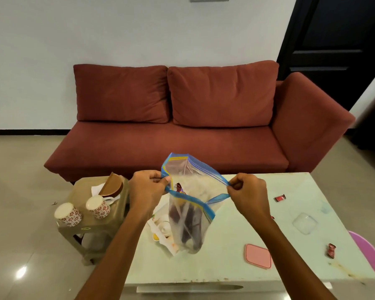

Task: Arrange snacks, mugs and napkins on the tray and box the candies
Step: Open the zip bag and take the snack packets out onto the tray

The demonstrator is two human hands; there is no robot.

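A clear zip bag (187, 224) with blue edges hangs above the pale table (225, 263), its mouth pulled wide. Dark snack packets and a red wrapper show inside it. My left hand (147, 189) pinches the bag's left rim and my right hand (248, 191) pinches the right rim. Two red wrapped candies (280, 198) (331, 250) lie on the table to the right. A clear box (304, 223) and its pink lid (258, 256) sit near them. Two floral mugs (68, 214) (98, 206) stand upside down on a side stool (91, 226).
White packets (160, 230) lie on the table behind the bag. A brown tray (111, 186) leans on the stool over white napkins. A pink round object (367, 252) sticks out past the table's right edge. A red sofa (182, 131) stands behind.
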